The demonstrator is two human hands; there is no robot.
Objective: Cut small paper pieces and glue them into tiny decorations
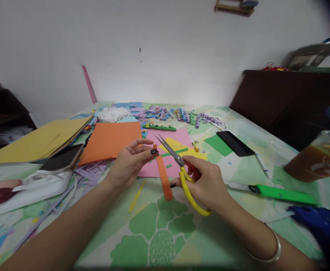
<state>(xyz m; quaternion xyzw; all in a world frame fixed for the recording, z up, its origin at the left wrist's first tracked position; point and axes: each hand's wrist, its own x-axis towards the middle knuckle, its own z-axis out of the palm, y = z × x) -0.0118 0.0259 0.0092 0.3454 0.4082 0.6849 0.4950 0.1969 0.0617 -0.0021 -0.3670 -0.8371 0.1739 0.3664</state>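
My left hand pinches the top end of an orange paper strip, which hangs down toward the tablecloth. In my right hand is a pair of scissors with yellow handles, its blades pointing up and left, close to the left fingertips. The blades look nearly closed and are apart from the strip. Beneath both hands lies a pink paper sheet with yellow paper pieces, a green strip and small green scraps. A thin yellow strip rests below my left hand.
Orange sheets, yellow sheets and a phone are on the left. Rolled paper pieces line the back. On the right are a black phone, a green cutter, a blue glue gun and a drink cup.
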